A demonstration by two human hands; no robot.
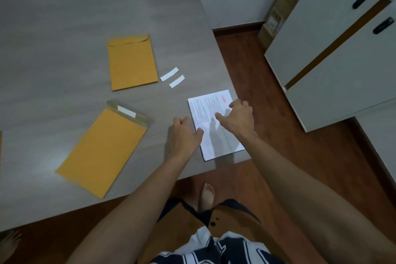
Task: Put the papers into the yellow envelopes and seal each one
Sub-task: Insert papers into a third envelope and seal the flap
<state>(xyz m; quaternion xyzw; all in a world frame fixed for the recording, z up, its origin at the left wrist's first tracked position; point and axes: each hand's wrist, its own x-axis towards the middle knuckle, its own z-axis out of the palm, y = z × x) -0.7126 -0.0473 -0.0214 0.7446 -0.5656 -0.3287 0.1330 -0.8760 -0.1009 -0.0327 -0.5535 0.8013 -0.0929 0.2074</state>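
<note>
A small stack of printed white papers lies near the table's right edge. My left hand rests at the stack's left edge, thumb on the paper. My right hand hovers over or touches the top sheet with its fingers bent; neither hand plainly grips a sheet. One yellow envelope lies at the front left, flap open with a white adhesive strip showing. A second yellow envelope lies farther back with its flap folded down.
Two white peel-off strips lie between the far envelope and the papers. The grey table ends just right of the papers. A white cabinet and cardboard boxes stand on the wooden floor at right.
</note>
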